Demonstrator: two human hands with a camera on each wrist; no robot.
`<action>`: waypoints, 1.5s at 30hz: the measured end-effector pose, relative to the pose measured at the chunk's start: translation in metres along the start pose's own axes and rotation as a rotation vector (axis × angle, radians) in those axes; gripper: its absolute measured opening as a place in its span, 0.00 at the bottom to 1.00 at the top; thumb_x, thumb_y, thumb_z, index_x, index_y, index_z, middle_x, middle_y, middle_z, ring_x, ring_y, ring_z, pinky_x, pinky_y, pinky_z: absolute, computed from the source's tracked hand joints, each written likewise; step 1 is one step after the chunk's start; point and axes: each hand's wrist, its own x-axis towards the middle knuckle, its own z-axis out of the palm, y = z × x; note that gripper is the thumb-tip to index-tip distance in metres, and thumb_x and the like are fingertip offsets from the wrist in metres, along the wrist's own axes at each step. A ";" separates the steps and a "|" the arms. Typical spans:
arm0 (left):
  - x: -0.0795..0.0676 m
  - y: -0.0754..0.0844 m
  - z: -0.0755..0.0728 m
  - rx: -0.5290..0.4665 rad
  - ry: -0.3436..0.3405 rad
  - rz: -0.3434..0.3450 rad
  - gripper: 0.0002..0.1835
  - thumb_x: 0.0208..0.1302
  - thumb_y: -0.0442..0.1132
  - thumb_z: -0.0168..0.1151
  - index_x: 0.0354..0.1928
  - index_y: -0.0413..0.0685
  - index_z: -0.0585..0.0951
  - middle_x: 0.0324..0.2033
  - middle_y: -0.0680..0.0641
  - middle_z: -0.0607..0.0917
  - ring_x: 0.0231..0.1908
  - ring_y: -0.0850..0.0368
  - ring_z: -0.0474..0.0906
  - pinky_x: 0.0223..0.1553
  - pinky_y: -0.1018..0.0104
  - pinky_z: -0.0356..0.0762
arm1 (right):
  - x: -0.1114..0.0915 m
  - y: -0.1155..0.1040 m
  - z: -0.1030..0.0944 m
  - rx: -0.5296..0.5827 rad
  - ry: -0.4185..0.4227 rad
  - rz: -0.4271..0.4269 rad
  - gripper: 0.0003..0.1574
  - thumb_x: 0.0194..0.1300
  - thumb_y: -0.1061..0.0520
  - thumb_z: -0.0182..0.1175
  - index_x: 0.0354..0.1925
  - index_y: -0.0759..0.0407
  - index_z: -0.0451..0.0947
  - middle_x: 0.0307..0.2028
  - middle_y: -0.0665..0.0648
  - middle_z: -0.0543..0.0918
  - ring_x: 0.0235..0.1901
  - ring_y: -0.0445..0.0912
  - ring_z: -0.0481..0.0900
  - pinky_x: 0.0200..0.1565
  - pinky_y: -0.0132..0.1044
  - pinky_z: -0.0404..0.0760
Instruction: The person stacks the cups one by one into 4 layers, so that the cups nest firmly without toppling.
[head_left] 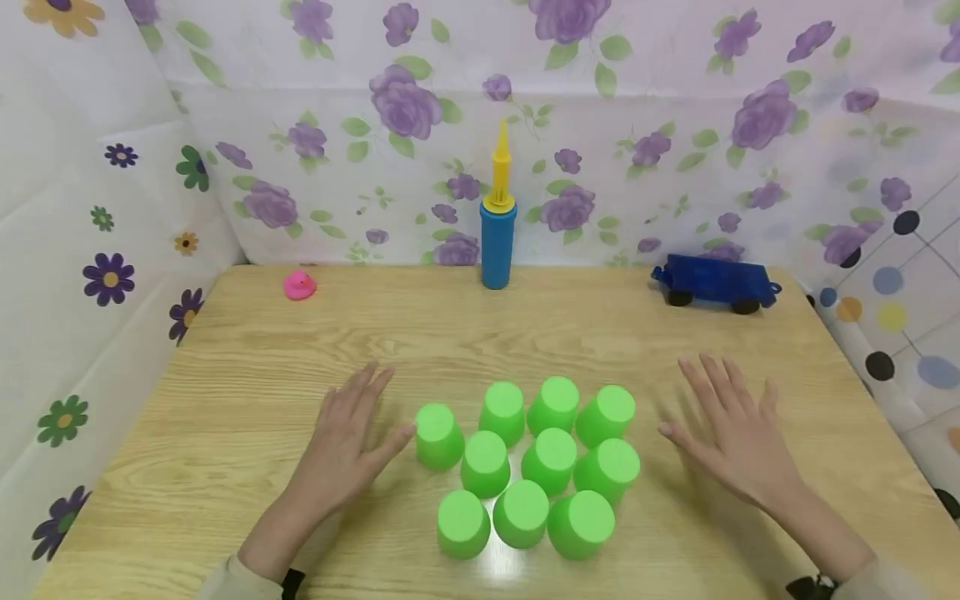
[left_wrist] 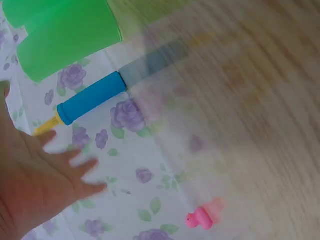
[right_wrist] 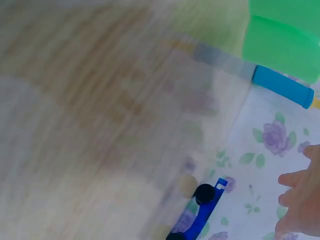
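Several green cups [head_left: 550,461] stand upside down in a loose cluster near the front middle of the table. My left hand [head_left: 341,446] is just left of them, fingers spread, its thumb tip right at the leftmost cup [head_left: 438,437] in the head view. On the other side, my right hand [head_left: 738,437] hovers with fingers extended, apart from the rightmost cups [head_left: 607,471]. Neither hand holds anything. Green cups [left_wrist: 70,37] also fill the upper left of the left wrist view, above the left hand [left_wrist: 45,180].
At the table's back edge stands a blue hand pump [head_left: 497,246] with a yellow nozzle. A pink toy duck [head_left: 299,286] sits back left, and a blue toy wagon [head_left: 716,282] with black wheels back right. Flowered cloth [head_left: 330,108] hangs behind the wooden table [head_left: 247,400].
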 end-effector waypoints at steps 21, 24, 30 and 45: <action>0.030 -0.004 0.003 -0.606 -0.352 0.038 0.36 0.47 0.49 0.74 0.61 0.60 0.71 0.60 0.53 0.72 0.62 0.49 0.65 0.63 0.40 0.56 | 0.095 -0.097 -0.024 0.330 -0.373 -0.357 0.40 0.65 0.39 0.54 0.70 0.46 0.55 0.68 0.52 0.60 0.68 0.51 0.57 0.65 0.53 0.59; 0.031 -0.002 0.005 -0.593 -0.358 0.052 0.36 0.46 0.49 0.74 0.60 0.63 0.71 0.61 0.56 0.70 0.65 0.50 0.60 0.64 0.39 0.54 | 0.100 -0.110 -0.016 0.283 -0.392 -0.420 0.38 0.65 0.41 0.55 0.69 0.48 0.58 0.67 0.54 0.62 0.66 0.49 0.60 0.69 0.53 0.49; 0.031 -0.004 0.009 -0.586 -0.375 0.081 0.36 0.46 0.47 0.74 0.60 0.57 0.72 0.61 0.55 0.70 0.65 0.51 0.60 0.64 0.38 0.53 | 0.105 -0.131 0.001 0.229 -0.363 -0.515 0.36 0.65 0.45 0.58 0.67 0.51 0.61 0.66 0.56 0.65 0.63 0.49 0.66 0.69 0.56 0.37; 0.039 -0.008 0.010 -0.546 -0.350 0.066 0.32 0.47 0.50 0.74 0.56 0.53 0.76 0.49 0.58 0.80 0.54 0.54 0.73 0.58 0.48 0.67 | 0.106 -0.154 0.011 0.260 -0.438 -0.615 0.26 0.64 0.56 0.59 0.60 0.57 0.71 0.61 0.57 0.71 0.62 0.50 0.68 0.61 0.43 0.69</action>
